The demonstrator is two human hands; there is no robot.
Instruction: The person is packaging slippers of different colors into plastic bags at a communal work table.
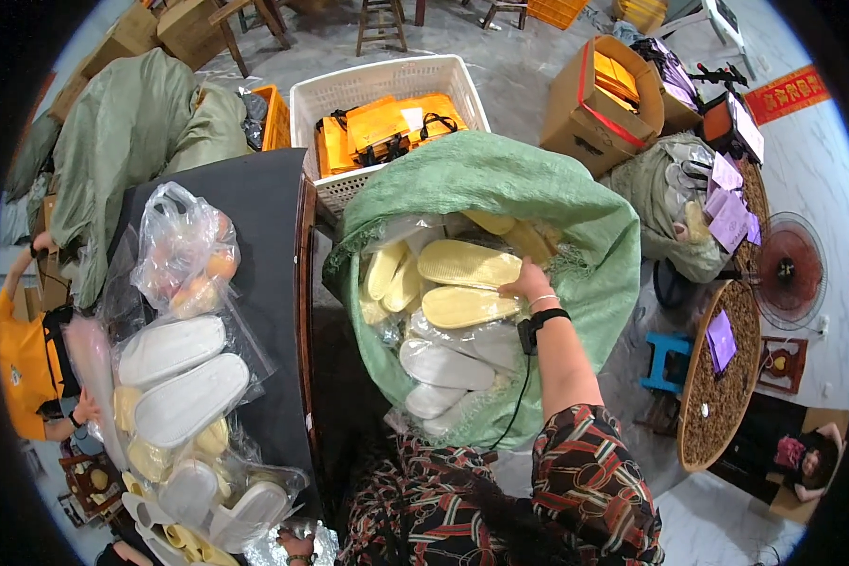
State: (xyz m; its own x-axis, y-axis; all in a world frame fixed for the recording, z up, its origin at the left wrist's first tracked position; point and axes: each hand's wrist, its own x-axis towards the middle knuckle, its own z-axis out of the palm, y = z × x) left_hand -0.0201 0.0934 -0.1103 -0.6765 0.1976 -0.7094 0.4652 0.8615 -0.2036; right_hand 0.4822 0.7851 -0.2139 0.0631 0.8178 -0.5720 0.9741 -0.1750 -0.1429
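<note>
My right hand reaches into a large green woven sack. Its fingers close on the end of a pair of pale yellow slippers. Around that pair lie more yellow slippers and white slippers, many in clear plastic. At the lower edge, my left hand is partly cut off, against a shiny clear plastic bag; shadow obscures its fingers. Near it, white slippers and yellow slippers in clear bags pile up on the dark table.
A clear bag of fruit lies on the table. Behind the sack stands a white basket of orange bags. To the right are a cardboard box, a fan and a blue stool. A person in orange is at far left.
</note>
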